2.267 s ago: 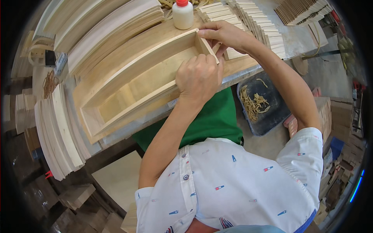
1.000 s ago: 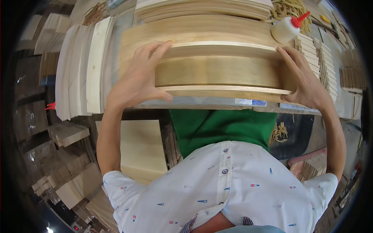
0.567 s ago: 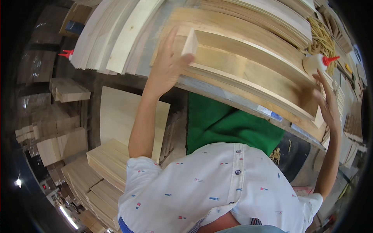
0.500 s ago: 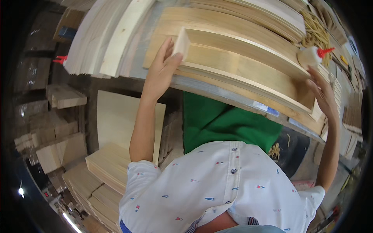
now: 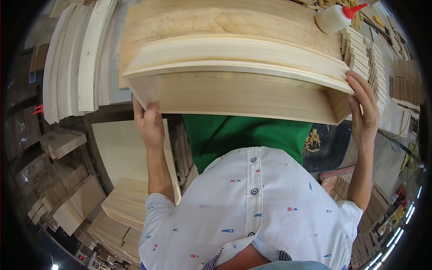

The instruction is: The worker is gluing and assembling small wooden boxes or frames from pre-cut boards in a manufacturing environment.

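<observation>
A long, shallow box of pale wood [image 5: 243, 92] is tipped up at the near edge of the bench, its hollow side facing me. My left hand [image 5: 150, 123] grips its left end, the thumb on the lower corner and the other fingers partly hidden behind the end piece. At the right end, my right hand [image 5: 364, 101] holds the box with fingertips over the upper corner and the thumb lower down. Behind the box lies a wide wooden board [image 5: 180, 22] on the bench.
A white glue bottle with a red nozzle [image 5: 333, 19] stands at the back right, near stacked thin wood strips [image 5: 360, 54]. Long planks [image 5: 67, 63] are piled at the left. Below left are a pale panel [image 5: 121, 148] and stacked wooden pieces [image 5: 128, 202].
Both hands have closed on the box ends. The box, lying hollow side up on the board before, is now lifted toward me and tilted. The whole view has also shifted.
</observation>
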Tool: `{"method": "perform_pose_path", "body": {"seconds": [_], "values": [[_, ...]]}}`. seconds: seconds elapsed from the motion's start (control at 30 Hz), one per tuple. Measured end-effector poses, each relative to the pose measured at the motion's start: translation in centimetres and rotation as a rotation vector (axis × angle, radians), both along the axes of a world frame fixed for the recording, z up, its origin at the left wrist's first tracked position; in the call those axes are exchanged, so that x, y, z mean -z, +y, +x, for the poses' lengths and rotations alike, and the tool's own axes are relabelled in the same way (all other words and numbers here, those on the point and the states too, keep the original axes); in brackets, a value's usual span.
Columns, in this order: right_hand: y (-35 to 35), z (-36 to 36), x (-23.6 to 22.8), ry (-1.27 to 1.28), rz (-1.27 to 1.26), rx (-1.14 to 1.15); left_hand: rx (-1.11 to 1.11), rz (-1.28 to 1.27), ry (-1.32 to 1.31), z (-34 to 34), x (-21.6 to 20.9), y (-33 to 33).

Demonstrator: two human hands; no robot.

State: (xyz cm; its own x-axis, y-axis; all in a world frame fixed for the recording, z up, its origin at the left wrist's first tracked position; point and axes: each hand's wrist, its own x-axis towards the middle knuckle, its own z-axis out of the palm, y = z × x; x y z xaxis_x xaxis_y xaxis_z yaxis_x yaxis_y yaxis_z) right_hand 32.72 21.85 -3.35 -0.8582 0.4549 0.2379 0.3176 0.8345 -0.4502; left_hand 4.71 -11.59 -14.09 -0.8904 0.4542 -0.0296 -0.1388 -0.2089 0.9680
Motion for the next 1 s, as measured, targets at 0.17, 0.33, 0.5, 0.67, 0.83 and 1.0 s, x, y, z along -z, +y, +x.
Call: {"method": "perform_pose_path", "body": {"seconds": [0.17, 0.33, 0.5, 0.67, 0.83, 1.0], "values": [[1.6, -3.4, -2.0, -0.166, 0.129, -0.098, -0.063, -0.045, 0.014, -0.5, -1.1, 0.5], [7.6, -8.0, 0.2, -0.524, 0.013, -0.058, 0.025, -0.474, 0.119, -2.9, -4.0, 3.9], [12.7, -9.2, 3.3, -0.413, -0.188, -0.318, -0.393, -0.381, 0.552, 1.0, 0.8, 5.0], [11.3, -9.4, 2.1, -0.237, -0.404, -0.304, -0.196, -0.19, 0.335, 10.5, -1.8, 2.4], [-2.8, -14.5, -0.9, -0.077, -0.357, -0.393, -0.256, -0.166, 0.339, 12.6, -6.4, -1.2], [-25.3, -18.1, 0.3, 0.227, -0.107, -1.013, -0.881, -0.075, 0.039, 10.7, -9.5, -12.7]]}}
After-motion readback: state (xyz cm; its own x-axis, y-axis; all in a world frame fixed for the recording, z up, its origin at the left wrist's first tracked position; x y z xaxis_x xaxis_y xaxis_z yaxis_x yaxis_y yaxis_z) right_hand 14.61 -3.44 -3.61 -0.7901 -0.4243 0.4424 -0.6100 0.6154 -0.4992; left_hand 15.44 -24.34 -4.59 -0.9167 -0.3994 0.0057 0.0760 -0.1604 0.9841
